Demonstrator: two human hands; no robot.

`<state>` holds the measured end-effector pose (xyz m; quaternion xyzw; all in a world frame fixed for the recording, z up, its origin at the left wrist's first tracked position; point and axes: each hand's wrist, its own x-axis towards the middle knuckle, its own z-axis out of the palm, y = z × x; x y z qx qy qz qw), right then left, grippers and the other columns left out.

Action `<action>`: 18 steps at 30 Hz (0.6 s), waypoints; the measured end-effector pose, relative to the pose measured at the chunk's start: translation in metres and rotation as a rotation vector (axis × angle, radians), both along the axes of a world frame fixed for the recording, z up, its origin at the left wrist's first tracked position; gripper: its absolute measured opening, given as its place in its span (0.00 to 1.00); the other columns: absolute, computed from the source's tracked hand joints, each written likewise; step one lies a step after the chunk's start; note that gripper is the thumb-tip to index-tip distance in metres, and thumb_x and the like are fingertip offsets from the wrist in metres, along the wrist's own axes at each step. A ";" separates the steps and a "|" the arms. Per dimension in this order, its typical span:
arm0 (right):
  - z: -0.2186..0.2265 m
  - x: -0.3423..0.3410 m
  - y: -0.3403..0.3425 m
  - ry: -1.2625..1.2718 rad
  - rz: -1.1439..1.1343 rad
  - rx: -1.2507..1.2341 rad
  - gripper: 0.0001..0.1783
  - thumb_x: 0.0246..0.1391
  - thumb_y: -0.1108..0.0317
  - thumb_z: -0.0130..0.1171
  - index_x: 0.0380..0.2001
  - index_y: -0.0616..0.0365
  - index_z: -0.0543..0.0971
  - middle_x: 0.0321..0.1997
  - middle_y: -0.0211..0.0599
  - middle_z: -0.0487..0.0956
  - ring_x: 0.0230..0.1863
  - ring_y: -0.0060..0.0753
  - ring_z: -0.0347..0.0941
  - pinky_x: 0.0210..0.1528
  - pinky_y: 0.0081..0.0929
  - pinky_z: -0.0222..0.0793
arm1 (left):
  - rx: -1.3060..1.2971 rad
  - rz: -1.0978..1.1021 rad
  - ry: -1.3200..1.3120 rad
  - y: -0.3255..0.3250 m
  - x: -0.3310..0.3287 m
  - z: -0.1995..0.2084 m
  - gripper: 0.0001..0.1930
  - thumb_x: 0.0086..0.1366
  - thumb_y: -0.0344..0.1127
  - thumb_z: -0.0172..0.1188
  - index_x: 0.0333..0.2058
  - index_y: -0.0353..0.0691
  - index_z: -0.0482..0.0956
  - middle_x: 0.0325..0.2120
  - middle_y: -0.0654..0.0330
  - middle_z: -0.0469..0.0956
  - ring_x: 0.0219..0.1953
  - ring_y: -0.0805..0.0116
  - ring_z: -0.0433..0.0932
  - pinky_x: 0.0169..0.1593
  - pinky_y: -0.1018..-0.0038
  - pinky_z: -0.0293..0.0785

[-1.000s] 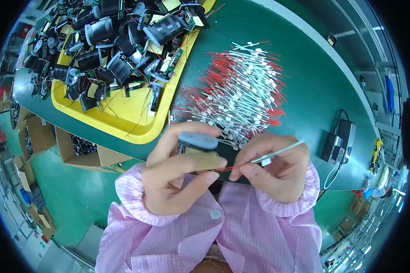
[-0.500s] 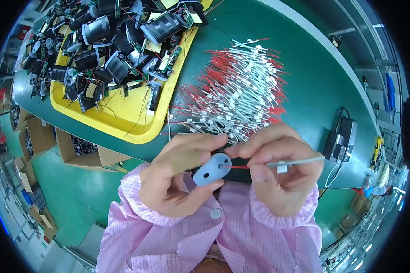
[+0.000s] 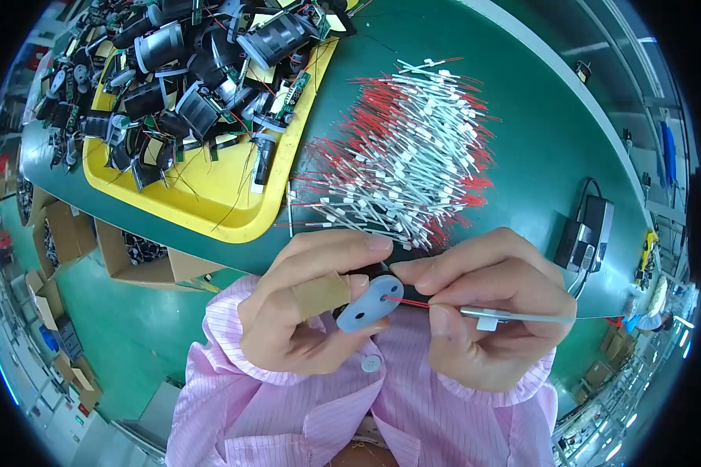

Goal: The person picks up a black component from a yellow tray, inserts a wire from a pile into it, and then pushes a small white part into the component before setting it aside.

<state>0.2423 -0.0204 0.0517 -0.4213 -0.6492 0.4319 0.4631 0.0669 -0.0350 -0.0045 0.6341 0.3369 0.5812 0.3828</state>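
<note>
The black part behind the pale blue disc [image 3: 370, 303] is mostly hidden by fingers, so can't tell what it is. Left hand [image 3: 311, 311], tape on one finger, is curled tight around that disc, pinched between thumb and fingers, just over the green bench [image 3: 537, 156] edge. Right hand [image 3: 491, 315] has fingertips squeezed together on a red wire [image 3: 406, 302] touching the disc's middle, its white-sleeved tail [image 3: 522, 317] sticking out rightward.
</note>
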 end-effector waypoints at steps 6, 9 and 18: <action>0.006 -0.003 0.001 -0.083 0.007 -0.004 0.04 0.40 0.81 0.62 0.24 0.70 0.77 0.30 0.50 0.77 0.30 0.43 0.81 0.35 0.31 0.81 | 0.039 0.025 0.040 0.001 0.001 -0.002 0.21 0.47 0.23 0.71 0.38 0.29 0.70 0.38 0.38 0.77 0.38 0.47 0.79 0.38 0.64 0.78; 0.007 -0.004 0.001 -0.122 -0.008 -0.005 0.06 0.39 0.82 0.62 0.24 0.70 0.77 0.30 0.51 0.77 0.30 0.43 0.81 0.35 0.31 0.81 | 0.045 0.054 0.047 0.000 0.002 -0.001 0.21 0.46 0.23 0.71 0.37 0.29 0.71 0.37 0.38 0.77 0.37 0.47 0.80 0.37 0.64 0.79; 0.012 -0.003 0.003 -0.234 -0.008 -0.016 0.06 0.37 0.82 0.63 0.24 0.68 0.79 0.29 0.48 0.79 0.30 0.38 0.82 0.32 0.25 0.79 | 0.107 0.035 0.085 0.005 -0.001 -0.001 0.18 0.43 0.21 0.71 0.34 0.28 0.72 0.37 0.38 0.77 0.36 0.46 0.80 0.36 0.64 0.79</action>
